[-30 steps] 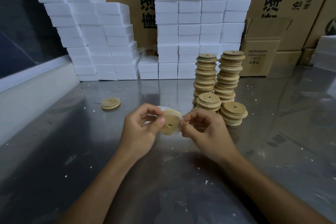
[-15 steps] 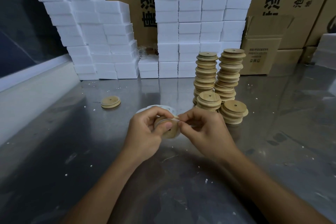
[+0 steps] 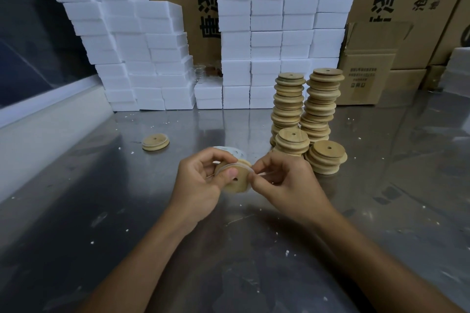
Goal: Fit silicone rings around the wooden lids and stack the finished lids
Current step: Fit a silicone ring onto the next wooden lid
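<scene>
Left hand (image 3: 201,180): grips the lid (image 3: 235,178) above the middle of the table (image 3: 101,211); thumb across the lid's face beside its small hole, fingers curled behind it
Right hand (image 3: 284,180): pinches the ring (image 3: 254,171) at the lid's right edge between thumb and forefinger; the other fingers curled
Lid: held on edge, tilted, its face toward the camera; off the table
Ring: clear; lies over the lid's upper rim and runs right into the pinch; whether it sits in the groove all round I cannot tell
Stacks (image 3: 305,109): two tall columns of lids toward the table's far edge, right of centre, just beside each other; two short piles (image 3: 310,150) in front of them, just beyond the right hand
Loose lid (image 3: 155,142): flat on the table, left of the hands, well apart from the stacks
White disc (image 3: 234,152): flat on the table just behind the hands, partly hidden
Foam blocks (image 3: 267,33): piled along the far edge; cartons (image 3: 381,7) behind them
</scene>
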Tool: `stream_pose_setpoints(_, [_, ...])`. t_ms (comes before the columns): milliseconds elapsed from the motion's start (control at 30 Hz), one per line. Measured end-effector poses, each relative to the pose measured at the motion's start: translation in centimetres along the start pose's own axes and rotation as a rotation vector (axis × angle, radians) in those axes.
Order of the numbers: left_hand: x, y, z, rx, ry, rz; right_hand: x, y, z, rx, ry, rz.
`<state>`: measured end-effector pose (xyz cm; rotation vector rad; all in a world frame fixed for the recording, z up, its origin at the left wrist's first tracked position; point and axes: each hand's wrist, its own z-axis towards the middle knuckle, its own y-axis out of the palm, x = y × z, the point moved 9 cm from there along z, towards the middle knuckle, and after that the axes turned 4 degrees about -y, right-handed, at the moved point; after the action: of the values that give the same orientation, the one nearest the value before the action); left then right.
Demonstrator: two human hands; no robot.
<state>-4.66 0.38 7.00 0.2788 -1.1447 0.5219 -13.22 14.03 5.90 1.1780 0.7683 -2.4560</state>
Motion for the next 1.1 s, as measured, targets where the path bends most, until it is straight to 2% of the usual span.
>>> stream_pose_setpoints(100, [-0.8,-0.1,-0.1,0.029,-0.073,-0.123,0.7,-0.1,-0.2,0.061,0.068,0.055])
stream_pose_setpoints(200, [-1.6,-0.2,0.0,0.041,-0.127,-0.134,1.3,0.0,-0.2,0.096,0.122,0.111])
stream_pose_setpoints(467, [-0.6,0.5,-0.1,-0.002,0.056,0.311,-0.1,-0.5,-0.3,0.101,-0.037,-0.146])
stream_pose_setpoints(567, [-0.3,0.9,-0.4,-0.012,0.113,0.407,-0.6,-0.4,-0.3,0.093,-0.073,-0.206])
stream_pose_setpoints(967, [0.5,0.6,0.0,0.004,0.141,0.427,0.3,-1.1,0.1,0.131,0.031,-0.131])
stream_pose_setpoints(1100, [-0.2,0.3,0.0,0.019,0.085,0.369,0.3,-0.7,0.2,0.054,0.013,-0.157])
